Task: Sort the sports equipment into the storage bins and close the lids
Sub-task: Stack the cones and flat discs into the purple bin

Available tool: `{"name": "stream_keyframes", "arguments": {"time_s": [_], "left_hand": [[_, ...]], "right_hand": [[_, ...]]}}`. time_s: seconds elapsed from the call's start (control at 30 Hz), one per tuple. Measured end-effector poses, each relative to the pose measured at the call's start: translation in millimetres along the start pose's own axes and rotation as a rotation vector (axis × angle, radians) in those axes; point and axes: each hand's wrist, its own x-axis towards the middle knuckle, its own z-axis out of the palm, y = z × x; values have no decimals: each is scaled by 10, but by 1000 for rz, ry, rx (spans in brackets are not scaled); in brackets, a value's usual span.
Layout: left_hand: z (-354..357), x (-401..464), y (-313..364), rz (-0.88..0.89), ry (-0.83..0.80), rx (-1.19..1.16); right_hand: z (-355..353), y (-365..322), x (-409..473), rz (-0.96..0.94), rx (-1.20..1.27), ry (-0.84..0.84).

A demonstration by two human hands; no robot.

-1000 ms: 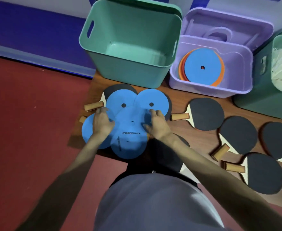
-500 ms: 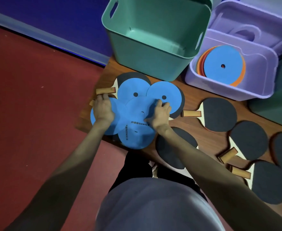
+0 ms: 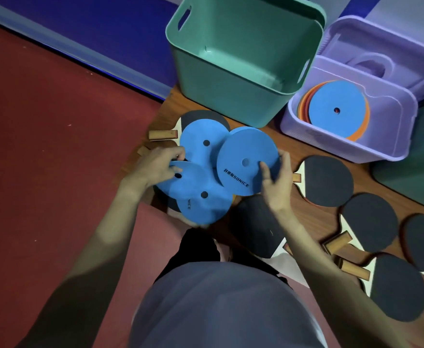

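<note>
Gripping one blue disc, the right hand curls round it; the left hand pinches another among four.

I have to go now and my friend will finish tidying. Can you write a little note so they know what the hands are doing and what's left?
Right hand: grips the lifted blue disc with SONICE print by its edge.
Left hand: pinches another blue disc in the loose pile.
Things: more blue discs lie overlapped on the wooden board; table tennis paddles spread to the right.
Done: a blue and orange disc stack sits in the purple bin.
Left: the loose discs probably join that stack; the paddles still need a bin, maybe the empty teal bin; no lids are shut on the teal and purple bins.
</note>
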Motion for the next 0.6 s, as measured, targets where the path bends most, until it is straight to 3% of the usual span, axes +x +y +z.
{"name": "stream_keyframes", "arguments": {"time_s": [0.13, 0.23, 0.33, 0.43, 0.47, 0.6], "left_hand": [[-36, -16, 117, 39, 7, -205], [18, 25, 229, -59, 116, -614], [111, 46, 457, -222, 305, -1046], [216, 111, 653, -442, 165, -1661], [233, 116, 707, -502, 105, -1771], [307, 86, 876, -476, -62, -1911]], "right_hand": [[-190, -18, 9, 14, 95, 79], [-279, -102, -14, 70, 234, 92], [-319, -172, -13, 231, 503, -14], [-320, -240, 18, 297, 574, -85], [-313, -256, 26, 293, 559, -105], [-252, -286, 41, 269, 431, -155]]}}
